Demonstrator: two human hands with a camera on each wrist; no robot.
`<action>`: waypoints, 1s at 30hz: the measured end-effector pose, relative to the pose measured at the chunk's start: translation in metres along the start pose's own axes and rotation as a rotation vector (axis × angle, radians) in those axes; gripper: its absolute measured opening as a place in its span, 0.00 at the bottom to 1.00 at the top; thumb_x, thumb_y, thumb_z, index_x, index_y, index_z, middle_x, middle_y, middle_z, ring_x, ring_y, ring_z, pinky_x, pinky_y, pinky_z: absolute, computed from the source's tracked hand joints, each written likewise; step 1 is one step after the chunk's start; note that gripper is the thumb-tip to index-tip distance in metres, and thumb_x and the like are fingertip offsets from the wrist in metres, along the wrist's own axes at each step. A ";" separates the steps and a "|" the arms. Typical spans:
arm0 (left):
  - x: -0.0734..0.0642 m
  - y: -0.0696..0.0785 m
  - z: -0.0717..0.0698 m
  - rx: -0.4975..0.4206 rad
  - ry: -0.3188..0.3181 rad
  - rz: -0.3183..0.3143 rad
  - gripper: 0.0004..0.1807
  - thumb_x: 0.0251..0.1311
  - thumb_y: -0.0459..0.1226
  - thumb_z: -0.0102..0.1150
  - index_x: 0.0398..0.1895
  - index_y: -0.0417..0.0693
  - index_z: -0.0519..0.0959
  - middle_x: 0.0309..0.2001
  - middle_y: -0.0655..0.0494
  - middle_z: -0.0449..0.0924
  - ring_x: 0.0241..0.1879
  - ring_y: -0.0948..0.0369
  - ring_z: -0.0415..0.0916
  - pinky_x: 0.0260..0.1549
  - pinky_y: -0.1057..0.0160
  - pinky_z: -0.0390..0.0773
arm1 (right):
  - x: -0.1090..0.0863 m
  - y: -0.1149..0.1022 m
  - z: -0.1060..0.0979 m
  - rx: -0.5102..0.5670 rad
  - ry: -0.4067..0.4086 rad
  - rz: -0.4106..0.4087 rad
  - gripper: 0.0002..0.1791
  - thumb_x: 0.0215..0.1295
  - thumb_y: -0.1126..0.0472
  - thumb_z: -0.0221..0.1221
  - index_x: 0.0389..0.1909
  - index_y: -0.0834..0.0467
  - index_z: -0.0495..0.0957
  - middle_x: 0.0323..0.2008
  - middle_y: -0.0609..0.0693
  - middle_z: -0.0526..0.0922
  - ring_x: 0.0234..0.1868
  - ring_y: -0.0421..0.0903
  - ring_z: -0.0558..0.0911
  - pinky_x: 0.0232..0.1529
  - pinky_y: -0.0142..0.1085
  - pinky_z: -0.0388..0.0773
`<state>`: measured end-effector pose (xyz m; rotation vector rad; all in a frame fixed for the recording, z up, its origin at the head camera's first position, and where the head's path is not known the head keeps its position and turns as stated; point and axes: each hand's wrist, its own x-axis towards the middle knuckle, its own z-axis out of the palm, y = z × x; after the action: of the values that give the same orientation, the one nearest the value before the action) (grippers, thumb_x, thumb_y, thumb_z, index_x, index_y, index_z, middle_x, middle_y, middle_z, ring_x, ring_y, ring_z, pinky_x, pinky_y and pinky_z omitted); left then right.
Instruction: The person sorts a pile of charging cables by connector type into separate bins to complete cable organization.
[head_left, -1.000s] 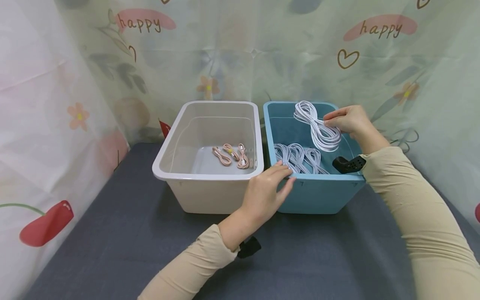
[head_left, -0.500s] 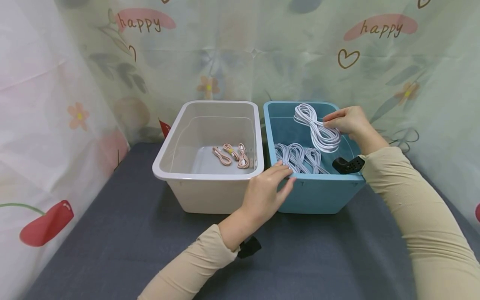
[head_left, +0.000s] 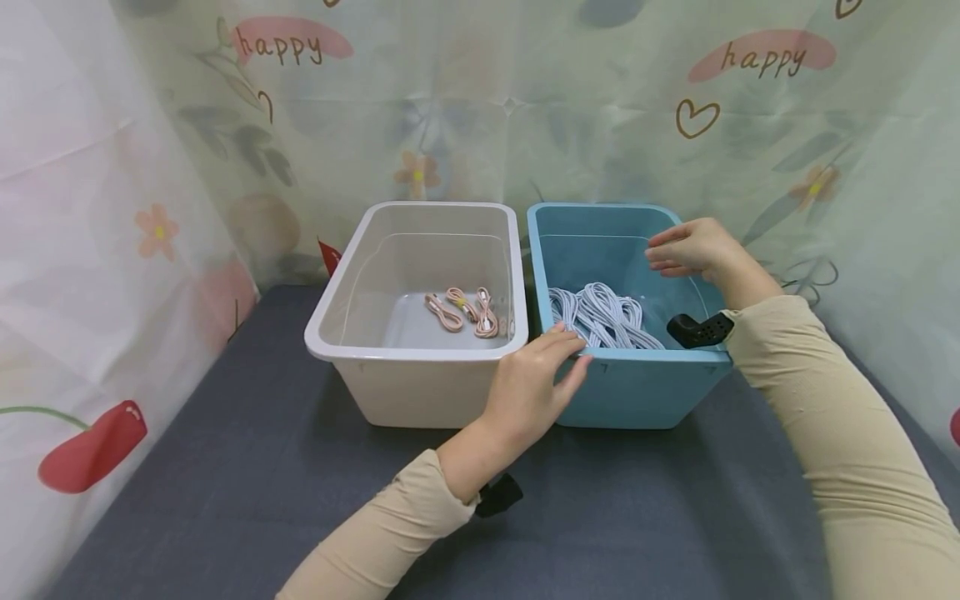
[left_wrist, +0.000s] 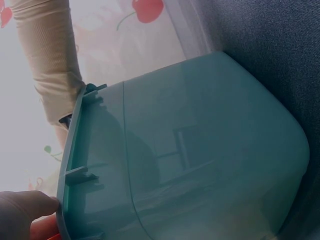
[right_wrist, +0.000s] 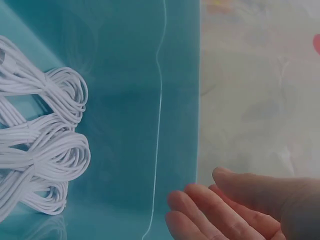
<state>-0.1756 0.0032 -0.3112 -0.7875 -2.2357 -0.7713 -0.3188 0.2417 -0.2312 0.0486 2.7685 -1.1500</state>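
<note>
Several bundles of white cable (head_left: 603,315) lie in a heap at the near end of the blue bin (head_left: 626,387). In the right wrist view the coiled cables (right_wrist: 55,155) lie close together on the bin floor. My right hand (head_left: 693,250) hovers over the bin's right side with fingers extended, holding nothing. My left hand (head_left: 528,383) grips the blue bin's near rim at its left corner, fingertips over the edge and thumb on the outside. Its thumb (left_wrist: 42,204) shows against the rim in the left wrist view.
A light grey bin (head_left: 427,390) stands left of the blue one, with small bundles of pinkish cable (head_left: 486,321) inside. Both bins sit on a dark cloth-covered table (head_left: 247,483). Patterned curtains (head_left: 480,108) close off the back and sides.
My right hand has let go of the white cable bundle it held above the blue bin. That bundle now lies on the others, and the fingers have spread. My left hand stays put.
</note>
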 end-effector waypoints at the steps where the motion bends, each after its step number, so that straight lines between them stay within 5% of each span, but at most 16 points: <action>1: 0.000 0.000 0.000 -0.003 0.000 -0.001 0.11 0.57 0.38 0.62 0.42 0.44 0.84 0.44 0.52 0.85 0.53 0.58 0.79 0.52 0.64 0.77 | 0.000 0.000 -0.001 0.004 -0.004 0.001 0.30 0.66 0.54 0.54 0.64 0.67 0.64 0.62 0.68 0.68 0.38 0.34 0.82 0.48 0.36 0.81; 9: 0.000 -0.001 0.001 0.029 0.033 0.037 0.11 0.58 0.39 0.60 0.39 0.42 0.84 0.42 0.51 0.86 0.52 0.57 0.80 0.50 0.64 0.79 | -0.005 -0.003 -0.004 0.092 -0.046 0.003 0.32 0.66 0.54 0.54 0.65 0.66 0.62 0.63 0.64 0.67 0.31 0.26 0.79 0.41 0.27 0.81; 13: 0.000 -0.001 0.001 0.035 0.029 0.033 0.11 0.58 0.39 0.60 0.40 0.43 0.84 0.43 0.51 0.86 0.52 0.58 0.80 0.50 0.65 0.79 | -0.011 -0.008 -0.006 0.120 -0.066 -0.019 0.32 0.66 0.52 0.53 0.65 0.66 0.62 0.45 0.46 0.80 0.32 0.26 0.80 0.41 0.26 0.81; 16: 0.000 -0.001 0.001 0.014 0.020 0.022 0.11 0.57 0.38 0.61 0.40 0.43 0.84 0.43 0.51 0.85 0.52 0.57 0.80 0.50 0.64 0.79 | -0.017 -0.014 -0.010 0.146 -0.088 -0.050 0.33 0.66 0.49 0.53 0.65 0.65 0.61 0.32 0.33 0.80 0.33 0.26 0.81 0.40 0.25 0.81; 22: -0.001 -0.001 -0.001 0.003 0.005 0.020 0.11 0.56 0.37 0.62 0.41 0.43 0.84 0.44 0.51 0.85 0.53 0.56 0.79 0.51 0.63 0.78 | -0.030 -0.028 -0.015 0.153 -0.097 -0.125 0.33 0.64 0.47 0.55 0.63 0.65 0.64 0.30 0.30 0.80 0.35 0.27 0.82 0.40 0.24 0.81; 30: -0.003 0.002 -0.012 0.000 -0.221 -0.016 0.23 0.59 0.44 0.59 0.55 0.42 0.76 0.58 0.50 0.76 0.64 0.57 0.68 0.59 0.61 0.73 | -0.046 -0.042 -0.015 0.075 -0.056 -0.200 0.32 0.64 0.45 0.54 0.61 0.63 0.67 0.35 0.34 0.81 0.37 0.27 0.81 0.42 0.24 0.80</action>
<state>-0.1683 -0.0051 -0.3049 -0.8931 -2.4393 -0.7214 -0.2783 0.2240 -0.1844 -0.2538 2.7292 -1.2793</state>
